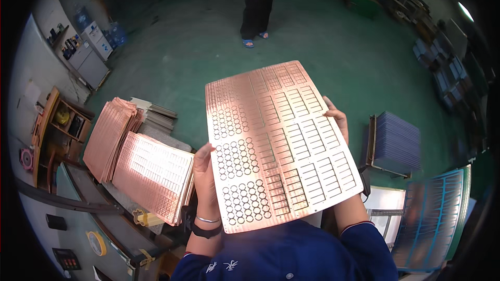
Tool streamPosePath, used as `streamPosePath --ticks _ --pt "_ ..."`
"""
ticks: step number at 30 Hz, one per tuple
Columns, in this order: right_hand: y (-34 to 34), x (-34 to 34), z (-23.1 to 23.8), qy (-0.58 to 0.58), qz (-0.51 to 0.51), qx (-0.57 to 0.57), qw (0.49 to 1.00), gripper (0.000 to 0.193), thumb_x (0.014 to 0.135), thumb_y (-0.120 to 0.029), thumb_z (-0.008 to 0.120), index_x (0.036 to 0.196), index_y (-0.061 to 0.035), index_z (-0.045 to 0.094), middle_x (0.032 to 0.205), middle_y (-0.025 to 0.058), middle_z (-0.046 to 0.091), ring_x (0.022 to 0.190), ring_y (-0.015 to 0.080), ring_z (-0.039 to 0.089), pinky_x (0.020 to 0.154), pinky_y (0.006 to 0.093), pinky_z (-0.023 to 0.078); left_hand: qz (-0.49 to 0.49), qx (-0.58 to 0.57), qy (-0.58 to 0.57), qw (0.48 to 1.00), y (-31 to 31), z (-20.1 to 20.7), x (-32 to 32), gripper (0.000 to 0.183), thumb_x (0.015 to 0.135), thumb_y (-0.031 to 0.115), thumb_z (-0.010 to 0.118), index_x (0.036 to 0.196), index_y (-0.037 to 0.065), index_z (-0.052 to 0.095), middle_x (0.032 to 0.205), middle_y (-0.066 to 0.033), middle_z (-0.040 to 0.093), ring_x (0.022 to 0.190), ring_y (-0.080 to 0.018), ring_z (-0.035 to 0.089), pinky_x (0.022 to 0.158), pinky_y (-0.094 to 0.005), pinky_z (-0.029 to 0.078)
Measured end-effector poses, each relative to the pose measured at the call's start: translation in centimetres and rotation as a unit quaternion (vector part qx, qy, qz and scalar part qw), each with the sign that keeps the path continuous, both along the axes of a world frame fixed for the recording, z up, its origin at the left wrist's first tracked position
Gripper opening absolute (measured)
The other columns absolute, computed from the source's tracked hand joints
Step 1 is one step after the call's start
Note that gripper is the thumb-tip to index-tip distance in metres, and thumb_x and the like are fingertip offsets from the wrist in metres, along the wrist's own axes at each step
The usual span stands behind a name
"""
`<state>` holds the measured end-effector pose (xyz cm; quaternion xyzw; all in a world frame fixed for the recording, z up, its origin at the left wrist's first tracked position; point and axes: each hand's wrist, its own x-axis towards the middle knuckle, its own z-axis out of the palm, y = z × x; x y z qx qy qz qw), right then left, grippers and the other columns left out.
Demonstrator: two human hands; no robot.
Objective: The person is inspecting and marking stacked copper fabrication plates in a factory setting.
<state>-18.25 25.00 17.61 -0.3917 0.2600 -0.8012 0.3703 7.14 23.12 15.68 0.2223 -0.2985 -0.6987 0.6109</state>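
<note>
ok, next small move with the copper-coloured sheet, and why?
I'd probably tilt the copper-coloured sheet slightly, without loosening either grip. Bright glare lies across part of its patterned face, so a new angle might make that area easier to see. The left hand and right hand grip opposite side edges, which should allow a small tilt.

A workshop, by its look: wide green floor (182, 62), coppery stacks (151, 171) of sheets at left, blue rack (398, 140) at right, and a large patterned coppery sheet (284, 145) nearest the viewer.
</note>
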Motion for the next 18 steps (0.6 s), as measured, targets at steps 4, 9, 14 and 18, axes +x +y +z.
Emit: streamPosePath --ticks 4,9,14,18 --pt "-0.5 0.1 0.9 -0.114 0.056 0.08 0.989 0.018 0.087 -0.006 0.055 0.105 -0.0065 0.055 0.138 0.0156 0.035 0.124 0.0257 0.041 0.103 0.0375 0.042 -0.053 0.045 0.038 0.997 0.2 1.0 0.5 0.044 0.096 0.016 0.041 0.138 0.005 0.032 0.131 -0.0198 0.045 0.115 -0.0226 0.051 0.092 -0.0344 0.048" --pt "-1.8 -1.0 -1.7 -0.003 0.059 0.114 0.992 0.041 0.086 -0.019 0.06 0.123 -0.0077 0.045 0.141 0.0166 0.03 0.129 0.0265 0.035 0.106 0.038 0.037 -0.143 0.099 0.091 0.981 -0.7 -1.2 1.0 0.041 0.095 0.019 0.046 0.129 -0.002 0.038 0.122 -0.0134 0.052 0.112 -0.02 0.053 0.093 -0.033 0.046" --pt "0.4 -0.7 -4.9 -0.104 0.123 0.172 0.972 0.059 0.095 -0.039 0.04 0.14 -0.0058 0.024 0.138 0.0183 0.037 0.126 0.0286 0.039 0.105 0.0414 0.034 -0.007 0.073 0.047 0.996 0.3 -0.7 0.0 0.038 0.093 0.013 0.049 0.129 0.007 0.038 0.122 -0.0066 0.051 0.11 -0.0172 0.053 0.09 -0.0325 0.048" --pt "3.5 3.0 -5.2 -0.275 0.23 0.142 0.923 0.052 0.098 -0.041 0.029 0.135 -0.0047 0.035 0.134 0.0123 0.043 0.123 0.0264 0.043 0.103 0.0409 0.034 0.036 0.061 0.046 0.996 0.1 -1.3 -0.4 0.029 0.095 0.013 0.047 0.123 0.015 0.04 0.12 -0.003 0.051 0.11 -0.0162 0.052 0.089 -0.0334 0.048"
